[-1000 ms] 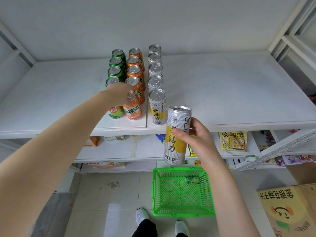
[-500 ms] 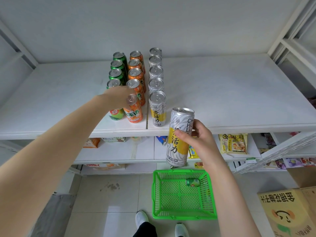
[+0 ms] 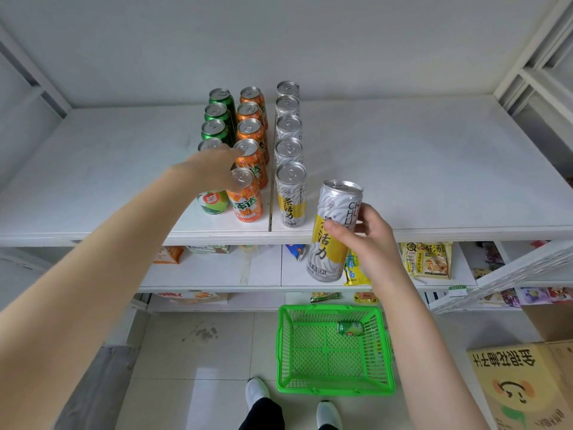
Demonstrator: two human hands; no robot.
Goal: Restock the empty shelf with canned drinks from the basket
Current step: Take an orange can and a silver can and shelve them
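Silver can point(image 3: 333, 234), centre frame before the shelf point(image 3: 434, 181) edge, is gripped by the right hand point(image 3: 369, 240). Left hand point(image 3: 210, 169) sits at the front orange can point(image 3: 246, 200), centre-left; grip unclear.

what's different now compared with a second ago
The right hand has lifted the silver-and-yellow can slightly up and to the right, closer to the shelf front edge, with the same grip. The left hand stays at the front green can and front orange can. The can rows, the basket and the lone can in it are unchanged.
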